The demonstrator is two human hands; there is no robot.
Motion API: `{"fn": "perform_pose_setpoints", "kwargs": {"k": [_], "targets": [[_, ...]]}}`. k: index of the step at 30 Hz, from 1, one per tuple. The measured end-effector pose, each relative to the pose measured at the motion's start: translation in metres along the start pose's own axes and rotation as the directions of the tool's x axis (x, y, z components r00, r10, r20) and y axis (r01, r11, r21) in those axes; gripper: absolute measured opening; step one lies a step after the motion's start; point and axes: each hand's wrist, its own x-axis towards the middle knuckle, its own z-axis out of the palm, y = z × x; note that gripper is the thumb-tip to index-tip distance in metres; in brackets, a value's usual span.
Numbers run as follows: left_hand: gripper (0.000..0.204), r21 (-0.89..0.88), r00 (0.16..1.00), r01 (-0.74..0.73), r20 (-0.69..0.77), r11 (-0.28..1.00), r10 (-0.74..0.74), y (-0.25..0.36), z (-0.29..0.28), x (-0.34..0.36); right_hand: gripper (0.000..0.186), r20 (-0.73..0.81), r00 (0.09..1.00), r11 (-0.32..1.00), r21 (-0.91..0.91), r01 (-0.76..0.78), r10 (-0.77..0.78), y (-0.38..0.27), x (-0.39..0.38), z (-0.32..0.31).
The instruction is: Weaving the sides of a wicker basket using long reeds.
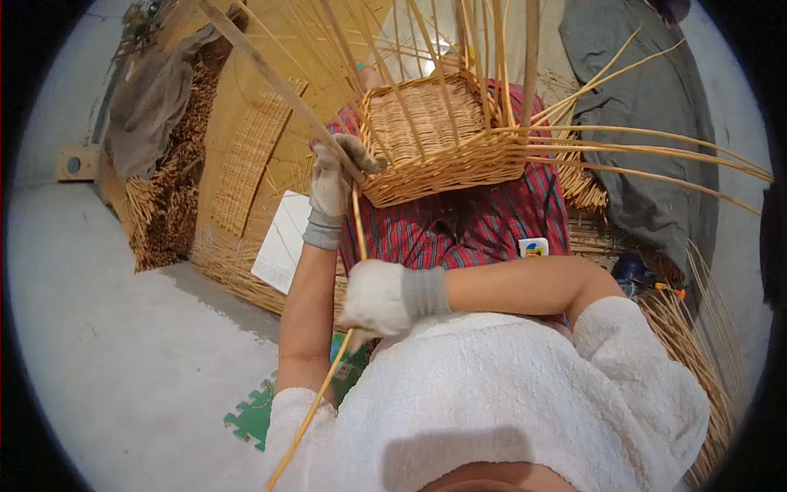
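A partly woven wicker basket (459, 168) rests on my lap, with upright stakes rising from its rim and several long rods fanning out to the right. In a white and grey work glove, my left hand (336, 168) is closed at the basket's left corner, around the foot of a thick corner stick (262, 70). My right hand (375, 297), gloved too, is wrapped round a long willow rod (316, 402) in front of my chest. That rod runs from the basket's left corner down past my left arm. My right fingertips are partly hidden.
Bundles of rods (684, 361) lie at my right beside a grey-green cloth (648, 139). At the left are a flat woven panel (258, 156), a heap of cut rods (176, 156) under grey cloth, a white sheet (280, 242) and a green foam mat (250, 414).
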Motion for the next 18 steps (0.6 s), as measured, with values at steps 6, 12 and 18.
{"fn": "perform_pose_setpoints", "kwargs": {"k": [6,12,18], "targets": [[0.076,-0.326,0.962,0.076,-0.226,0.942,-0.156,0.008,0.001,-0.003,0.033,-0.7,0.681,0.976,0.178,-0.128,0.217,0.019,-0.066,-0.021],[0.074,-0.472,0.999,0.04,-0.01,0.881,-0.051,-0.004,-0.004,-0.002,0.029,-0.553,0.444,0.526,0.828,0.195,0.705,0.11,-0.12,-0.058],[0.041,0.378,0.999,0.021,0.017,0.925,-0.029,0.0,0.011,-0.018,0.013,-0.7,0.333,0.769,0.621,-0.151,0.631,0.091,-0.131,-0.067]]}}
